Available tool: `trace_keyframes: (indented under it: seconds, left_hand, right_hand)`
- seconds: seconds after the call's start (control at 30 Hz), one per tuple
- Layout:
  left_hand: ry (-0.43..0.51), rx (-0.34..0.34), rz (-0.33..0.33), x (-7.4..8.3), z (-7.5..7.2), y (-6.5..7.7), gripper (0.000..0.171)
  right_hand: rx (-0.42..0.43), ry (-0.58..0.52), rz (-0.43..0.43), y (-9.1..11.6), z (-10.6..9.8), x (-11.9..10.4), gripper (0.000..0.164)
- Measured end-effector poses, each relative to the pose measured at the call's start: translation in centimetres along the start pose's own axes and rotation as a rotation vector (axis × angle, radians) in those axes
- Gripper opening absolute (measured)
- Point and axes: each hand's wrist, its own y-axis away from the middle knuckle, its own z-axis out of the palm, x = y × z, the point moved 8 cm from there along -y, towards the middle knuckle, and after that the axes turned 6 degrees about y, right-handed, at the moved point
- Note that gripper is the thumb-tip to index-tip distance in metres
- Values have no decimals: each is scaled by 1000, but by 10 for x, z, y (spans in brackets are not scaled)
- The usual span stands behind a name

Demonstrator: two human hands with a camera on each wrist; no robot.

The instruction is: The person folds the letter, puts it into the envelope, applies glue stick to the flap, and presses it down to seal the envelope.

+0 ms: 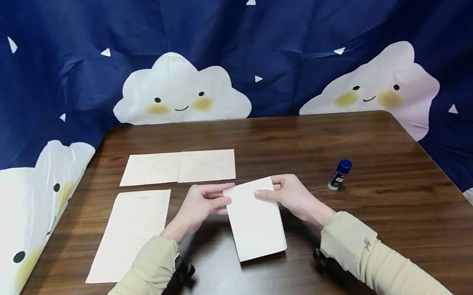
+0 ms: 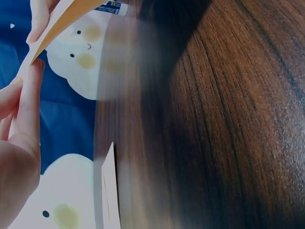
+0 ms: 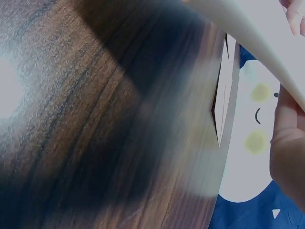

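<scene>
Between both hands a folded cream sheet of paper (image 1: 256, 223) is held up over the table, its long side running toward me. My left hand (image 1: 199, 204) pinches its upper left edge, thumb in front and fingers behind. At the upper right edge my right hand (image 1: 296, 196) grips it, the thumb lying across the front face. Seen in the left wrist view, the paper (image 2: 57, 21) has layers slightly apart along one side. The right wrist view shows a rounded fold along the paper (image 3: 252, 36), with part of the right hand (image 3: 289, 138) beside it.
Two cream envelopes (image 1: 149, 169) lie side by side at the back left. In front of them is a flat sheet of paper (image 1: 130, 232) with faint print. A capped glue stick (image 1: 340, 174) with a blue cap lies to the right. A blue cloud-patterned curtain (image 1: 284, 30) hangs behind the wooden table (image 1: 403, 226).
</scene>
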Motion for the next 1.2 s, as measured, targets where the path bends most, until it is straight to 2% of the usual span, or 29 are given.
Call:
trace_keyframes:
  seconds: [0.1, 0.33, 0.57, 0.7, 0.97, 1.2]
  left_hand:
    - [4, 6, 9, 1, 0, -1, 44]
    - [7, 71, 37, 1, -11, -1, 41]
    - [19, 48, 43, 3, -9, 1, 41]
    - [35, 67, 42, 3, -8, 0, 42]
    - [59, 130, 39, 4, -17, 0, 45]
    - [101, 143, 39, 2, -20, 2, 46]
  right_hand:
    - [-14, -20, -11, 1, 0, 0, 39]
    - [-106, -68, -34, 7, 4, 3, 38]
    - [-28, -37, -31, 6, -3, 11, 31]
    - [15, -50, -29, 5, -4, 13, 31]
    - [-21, -145, -20, 9, 3, 14, 10]
    - [36, -38, -30, 7, -1, 12, 24]
